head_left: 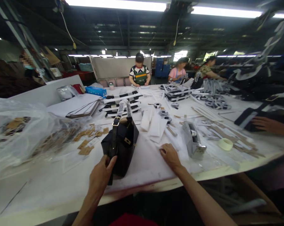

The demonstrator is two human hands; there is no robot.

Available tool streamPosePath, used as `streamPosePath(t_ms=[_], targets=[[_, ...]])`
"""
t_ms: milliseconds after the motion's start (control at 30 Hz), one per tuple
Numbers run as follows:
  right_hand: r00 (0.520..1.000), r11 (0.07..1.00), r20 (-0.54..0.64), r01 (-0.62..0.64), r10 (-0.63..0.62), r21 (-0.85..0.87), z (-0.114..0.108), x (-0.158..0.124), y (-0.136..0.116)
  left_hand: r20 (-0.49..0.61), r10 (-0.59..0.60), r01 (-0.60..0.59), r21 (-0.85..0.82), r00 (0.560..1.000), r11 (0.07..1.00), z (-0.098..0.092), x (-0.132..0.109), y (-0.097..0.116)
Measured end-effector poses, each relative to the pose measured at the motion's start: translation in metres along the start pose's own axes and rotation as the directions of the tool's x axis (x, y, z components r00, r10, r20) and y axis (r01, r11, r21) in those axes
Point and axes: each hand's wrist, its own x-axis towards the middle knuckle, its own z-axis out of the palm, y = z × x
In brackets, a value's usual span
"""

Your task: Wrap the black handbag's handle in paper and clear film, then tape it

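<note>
A black handbag (125, 147) stands upright on the white table in front of me. Its top gapes open, and its strap, with a gold buckle, rises in a loop wrapped in clear film. My left hand (101, 172) grips the bag's near left side, thumb on the outside by the strap end. To the right of the bag, my right hand (171, 157) has its fingers curled together at the near edge of a thin white sheet (156, 142). The fingertips seem to pinch it. White foam pieces (146, 121) lie just beyond.
A grey tape dispenser (191, 141) and a tape roll (225, 144) stand to the right. Brown tags (86, 149) and a clear plastic bag (21, 131) lie left. Wrapped straps (123, 103) lie behind. A co-worker's hand (271, 124) is at far right; other people work across the table.
</note>
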Motion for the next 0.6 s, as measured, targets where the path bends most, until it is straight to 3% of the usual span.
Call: streamPosePath(t_ms=[100,200,333,500,600], targets=[[0.996,0.995,0.0,0.091,-0.091,0.027,-0.004,-0.012,-0.002,0.054,0.098,-0.082,-0.241,0.994,0.967,0.004,-0.009,-0.004],[0.988,0.989,-0.081,0.138,-0.134,0.049,-0.005,-0.015,-0.003,0.089,0.191,-0.126,-0.481,0.977,0.868,0.003,-0.017,0.0],[0.968,0.988,-0.214,0.143,-0.127,0.061,-0.003,-0.013,-0.001,0.09,0.259,-0.153,-0.607,0.962,0.779,0.004,-0.026,0.007],[0.985,0.983,-0.021,0.173,-0.171,0.065,-0.003,-0.011,-0.004,0.113,0.346,-0.187,-0.668,0.931,0.72,0.011,-0.033,0.016],[0.988,0.987,0.002,0.153,-0.154,0.045,-0.002,-0.011,-0.005,0.134,0.37,-0.197,-0.657,0.919,0.728,0.014,-0.034,0.021]])
